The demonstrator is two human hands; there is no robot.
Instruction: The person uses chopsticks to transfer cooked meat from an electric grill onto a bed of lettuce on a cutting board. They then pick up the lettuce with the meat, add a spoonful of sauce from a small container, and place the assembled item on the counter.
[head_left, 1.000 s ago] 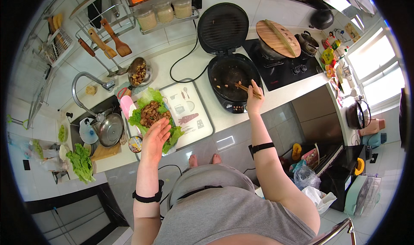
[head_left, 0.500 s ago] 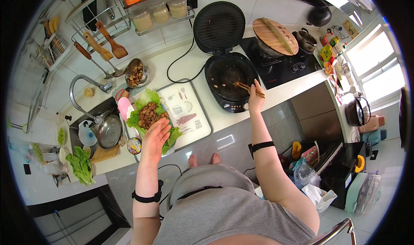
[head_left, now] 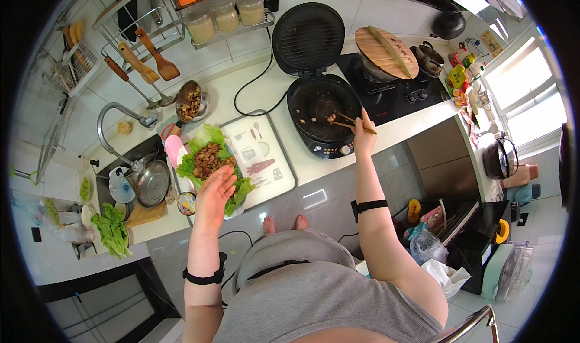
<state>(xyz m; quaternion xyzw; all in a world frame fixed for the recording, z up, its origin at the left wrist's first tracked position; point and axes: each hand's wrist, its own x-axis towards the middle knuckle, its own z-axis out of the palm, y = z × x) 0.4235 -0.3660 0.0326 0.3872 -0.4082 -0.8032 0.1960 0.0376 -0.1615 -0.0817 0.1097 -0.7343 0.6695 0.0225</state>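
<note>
My right hand point(head_left: 364, 139) is closed around a pair of wooden chopsticks point(head_left: 349, 126). Their tips, somewhat spread, reach into the black lower pan of an open electric griddle point(head_left: 315, 98), beside a small bit of food point(head_left: 331, 118). A few more bits lie in the greasy pan. My left hand point(head_left: 216, 199) holds nothing, its fingers stretched out over the near edge of the lettuce point(head_left: 243, 190). Browned meat pieces point(head_left: 209, 160) are heaped on the leaves. Whether the hand touches the leaves or a dish under them, I cannot tell.
The lettuce rests at the left of a white printed board point(head_left: 278, 161). Behind it stands a steel pot point(head_left: 202, 107) with brown pieces. A sink point(head_left: 110, 186) lies left, with loose lettuce point(head_left: 113, 229). Right of the griddle, a wooden-lidded pan point(head_left: 383, 50) sits on the hob point(head_left: 393, 101).
The chopsticks have spread from nearly together, and their tips now sit at a bit of food. My right hand has shifted slightly right; the left has barely moved.
</note>
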